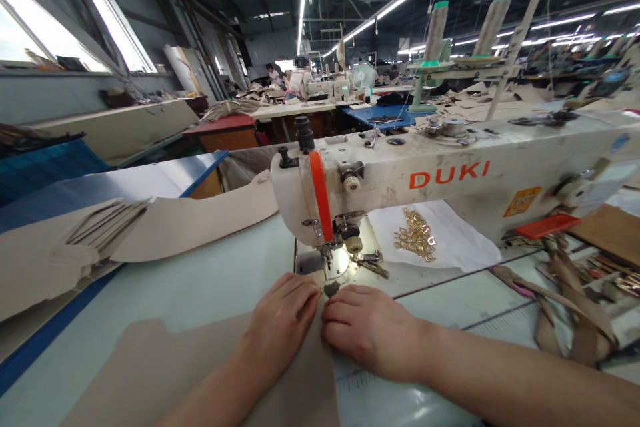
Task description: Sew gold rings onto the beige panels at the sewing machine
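Note:
A beige fabric panel [210, 367] lies flat on the table, its far corner close to the presser foot [329, 255] of the sewing machine [400, 167]. On that corner rests my left hand [283, 313], its fingers closed and pressed together at the panel's edge. My right hand [373, 327] is curled beside it, fingertips at the same edge; what they grip is hidden. A small dark piece [331, 288] shows between the two hands, just in front of the needle. Gold-coloured metal rings [416, 235] sit in a pile on a white cloth [465, 243] under the machine arm.
Stacked beige panels [65, 247] lie along the table's left side. Brown straps [575, 307] and more metal parts are at the right. Thread cones [437, 32] stand behind the machine. Farther back are other sewing stations, a fan [363, 75] and a person [273, 75].

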`<state>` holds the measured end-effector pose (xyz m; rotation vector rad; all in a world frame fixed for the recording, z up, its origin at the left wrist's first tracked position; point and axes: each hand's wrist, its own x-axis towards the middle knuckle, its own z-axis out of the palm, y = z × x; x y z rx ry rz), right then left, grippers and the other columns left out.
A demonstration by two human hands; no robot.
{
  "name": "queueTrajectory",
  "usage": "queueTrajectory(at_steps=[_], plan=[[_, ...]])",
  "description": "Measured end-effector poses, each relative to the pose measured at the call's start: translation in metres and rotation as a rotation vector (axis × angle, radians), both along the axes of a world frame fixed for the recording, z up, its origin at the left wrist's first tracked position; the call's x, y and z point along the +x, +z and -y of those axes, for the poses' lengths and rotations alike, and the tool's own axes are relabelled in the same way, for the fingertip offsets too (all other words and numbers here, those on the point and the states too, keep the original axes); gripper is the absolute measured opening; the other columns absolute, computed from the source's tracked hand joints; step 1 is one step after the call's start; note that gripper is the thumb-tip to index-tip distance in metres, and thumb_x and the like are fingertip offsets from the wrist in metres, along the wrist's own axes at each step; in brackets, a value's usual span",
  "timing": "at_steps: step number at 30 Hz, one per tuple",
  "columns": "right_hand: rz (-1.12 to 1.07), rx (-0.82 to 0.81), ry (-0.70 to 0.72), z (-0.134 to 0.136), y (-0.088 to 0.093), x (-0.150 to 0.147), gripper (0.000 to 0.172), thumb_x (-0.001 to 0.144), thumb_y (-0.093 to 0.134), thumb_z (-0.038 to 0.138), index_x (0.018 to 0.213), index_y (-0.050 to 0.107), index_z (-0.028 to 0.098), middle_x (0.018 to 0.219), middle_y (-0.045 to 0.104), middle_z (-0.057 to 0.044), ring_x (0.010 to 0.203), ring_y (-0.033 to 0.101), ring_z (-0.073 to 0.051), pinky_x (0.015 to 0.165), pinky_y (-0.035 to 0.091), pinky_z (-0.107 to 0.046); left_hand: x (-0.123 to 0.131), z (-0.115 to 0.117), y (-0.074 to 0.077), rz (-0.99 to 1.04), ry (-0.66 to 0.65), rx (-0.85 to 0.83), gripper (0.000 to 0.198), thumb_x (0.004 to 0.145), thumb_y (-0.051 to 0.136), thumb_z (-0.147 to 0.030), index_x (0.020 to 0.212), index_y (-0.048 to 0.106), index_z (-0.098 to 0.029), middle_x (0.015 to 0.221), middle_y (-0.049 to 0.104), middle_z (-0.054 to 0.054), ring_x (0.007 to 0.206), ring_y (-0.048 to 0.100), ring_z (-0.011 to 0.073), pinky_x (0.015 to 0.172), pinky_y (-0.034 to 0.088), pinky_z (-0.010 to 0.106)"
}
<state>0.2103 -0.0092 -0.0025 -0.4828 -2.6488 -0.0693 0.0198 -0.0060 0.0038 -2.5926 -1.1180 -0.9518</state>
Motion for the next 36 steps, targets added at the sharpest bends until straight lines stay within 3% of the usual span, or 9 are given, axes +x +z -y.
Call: queueTrajectory(at_steps=[17, 36], plan=[[0.005, -0.005, -0.093, -0.005, 0.007, -0.005, 0.017, 0.093, 0.044, 0.021, 0.091, 0.059, 0.013, 0.096, 0.06, -0.007, 0.092, 0.05, -0.019, 0.088, 0.041, -0.032, -0.001, 0.001, 0.003, 0.027, -0.022, -0.036, 0.022, 0.092, 0.043, -0.022, 0.08, 0.061, -0.017, 0.077, 0.068, 0.003, 0.073, 0.062, 0.0151, 0.069, 0.053, 0.027], [0.054, -0.033, -0.144, -0.001, 0.009, -0.008, 0.009, 0.089, 0.055, 0.021, 0.083, 0.058, 0.015, 0.092, 0.06, -0.005, 0.091, 0.051, -0.019, 0.086, 0.041, -0.031, -0.009, 0.006, 0.001, -0.012, -0.011, 0.017, 0.026, 0.092, 0.04, -0.018, 0.085, 0.065, -0.016, 0.083, 0.07, 0.005, 0.077, 0.065, 0.0143, 0.071, 0.056, 0.026]])
